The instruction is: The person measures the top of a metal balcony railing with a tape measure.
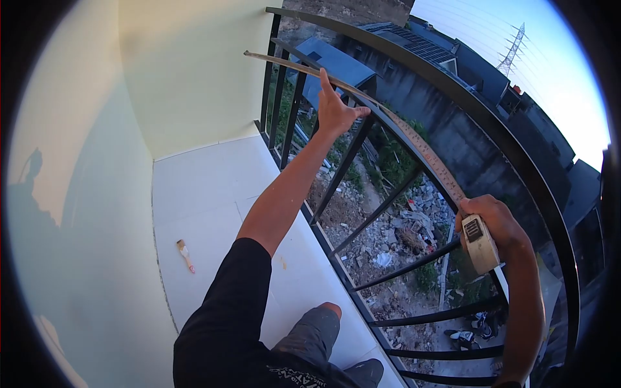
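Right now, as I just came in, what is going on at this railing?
One person has both hands out at the dark railing. The right hand holds a tape measure, and its pulled-out blade stretches along the railing, past the spread left hand. A brush lies on the white floor.

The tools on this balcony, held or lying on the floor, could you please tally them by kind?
Cream-cased tape measure with extended blade, in the right hand: 1
Pale-handled paintbrush with brown bristles, on the white tile floor: 1
Total: 2
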A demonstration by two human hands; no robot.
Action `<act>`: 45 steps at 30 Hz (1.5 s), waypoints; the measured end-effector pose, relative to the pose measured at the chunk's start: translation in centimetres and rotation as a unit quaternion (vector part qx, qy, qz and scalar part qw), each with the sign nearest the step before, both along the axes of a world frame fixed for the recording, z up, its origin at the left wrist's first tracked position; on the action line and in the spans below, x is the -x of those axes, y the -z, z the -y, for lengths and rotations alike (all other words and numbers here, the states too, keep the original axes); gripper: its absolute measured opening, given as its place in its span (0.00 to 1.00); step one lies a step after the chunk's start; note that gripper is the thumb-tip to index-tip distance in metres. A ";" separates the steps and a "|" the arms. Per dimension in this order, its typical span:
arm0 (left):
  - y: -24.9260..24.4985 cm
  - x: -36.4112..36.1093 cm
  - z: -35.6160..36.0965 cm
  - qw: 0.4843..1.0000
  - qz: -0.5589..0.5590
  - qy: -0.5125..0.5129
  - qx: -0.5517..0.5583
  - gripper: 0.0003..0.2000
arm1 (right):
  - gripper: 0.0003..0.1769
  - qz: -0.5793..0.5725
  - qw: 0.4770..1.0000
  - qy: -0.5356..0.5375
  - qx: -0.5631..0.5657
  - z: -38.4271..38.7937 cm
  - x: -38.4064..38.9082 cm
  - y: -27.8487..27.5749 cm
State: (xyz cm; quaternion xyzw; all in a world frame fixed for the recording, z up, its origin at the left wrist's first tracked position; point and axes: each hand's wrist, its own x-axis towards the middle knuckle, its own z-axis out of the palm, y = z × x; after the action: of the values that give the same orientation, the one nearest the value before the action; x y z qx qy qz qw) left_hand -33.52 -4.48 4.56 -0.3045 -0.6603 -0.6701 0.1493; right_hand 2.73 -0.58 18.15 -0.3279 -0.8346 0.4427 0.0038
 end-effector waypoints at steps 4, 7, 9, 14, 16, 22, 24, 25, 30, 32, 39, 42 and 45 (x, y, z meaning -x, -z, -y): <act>0.2 2.8 -0.9 0.993 -0.089 -0.052 0.064 0.67 | 0.27 0.057 0.994 -0.059 -0.070 -0.5 1.7 -0.3; 0.2 2.9 -0.4 0.984 -0.075 -0.095 0.133 0.67 | 0.27 0.079 0.991 -0.082 -0.068 -0.5 1.4 -0.9; -0.5 1.7 0.4 0.983 -0.041 -0.093 0.156 0.66 | 0.26 0.091 0.989 -0.086 -0.078 -0.9 0.9 -1.3; 2.2 4.2 -0.3 0.990 -0.129 -0.028 0.050 0.63 | 0.25 0.088 0.990 -0.082 -0.076 -0.4 -0.9 -0.7; 1.9 5.7 2.2 0.952 0.025 0.303 -0.043 0.65 | 0.26 0.069 0.995 -0.043 -0.055 0.2 -2.1 0.0; 0.4 5.8 4.6 0.867 0.173 0.406 -0.230 0.40 | 0.26 0.088 0.996 -0.022 0.017 1.3 -4.4 0.7; -0.3 5.5 4.2 0.867 0.203 0.324 -0.320 0.43 | 0.25 0.092 0.994 -0.019 0.048 1.4 -4.6 1.1; -0.5 5.6 3.9 0.853 0.223 0.333 -0.336 0.46 | 0.25 0.091 0.995 -0.018 0.048 1.3 -4.7 1.4; -0.5 7.1 1.6 0.837 0.296 0.273 -0.371 0.35 | 0.24 0.096 0.992 0.002 0.084 1.6 -5.6 2.4; -0.3 7.4 1.1 0.839 0.348 0.246 -0.338 0.13 | 0.23 0.095 0.991 0.006 0.089 1.8 -6.2 2.1; -0.4 8.1 0.3 0.856 0.364 0.226 -0.290 0.06 | 0.22 0.112 0.993 0.005 0.025 2.1 -8.9 1.7; -1.2 9.9 -0.7 0.867 0.349 0.231 -0.271 0.08 | 0.21 0.102 0.995 0.012 0.002 2.2 -11.5 1.3; -2.3 12.2 -1.7 0.878 0.332 0.229 -0.257 0.06 | 0.21 0.143 0.987 0.071 -0.026 3.1 -13.9 -0.2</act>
State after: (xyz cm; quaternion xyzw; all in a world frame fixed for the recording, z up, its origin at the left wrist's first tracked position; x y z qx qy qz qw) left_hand -45.72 -2.80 6.88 -0.1576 -0.3878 -0.8933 -0.1639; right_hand 16.67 -3.68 18.33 -0.4459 -0.8123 0.3681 -0.0762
